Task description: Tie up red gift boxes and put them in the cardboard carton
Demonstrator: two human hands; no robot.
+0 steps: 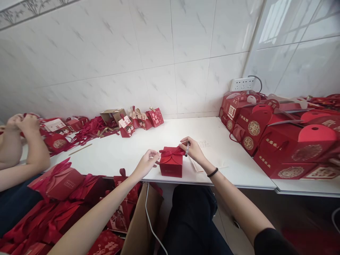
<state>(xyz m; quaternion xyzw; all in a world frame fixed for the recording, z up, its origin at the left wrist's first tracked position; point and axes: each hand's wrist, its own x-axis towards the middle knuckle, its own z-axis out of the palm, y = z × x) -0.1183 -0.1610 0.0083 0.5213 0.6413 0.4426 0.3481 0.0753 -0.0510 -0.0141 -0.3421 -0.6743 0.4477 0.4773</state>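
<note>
A small red box (171, 168) stands upright near the front edge of the white table, its top tied with a red ribbon bow (172, 152). At the box's upper left, my left hand (147, 163) has its fingers bent together at the ribbon's end. My right hand (193, 149) is at the upper right of the bow, closed around a grey pen (187, 148) while its fingertips touch the other ribbon end. Just right of the box, a pad of paper (196, 165) lies partly under my right wrist.
Large red gift boxes (287, 145) are stacked at the right. Several small decorated boxes (156, 117) stand at the back, beside red ribbons (91, 129). Finished-looking red boxes (62, 182) fill the lower left. Another person's hands (26, 124) are at the far left.
</note>
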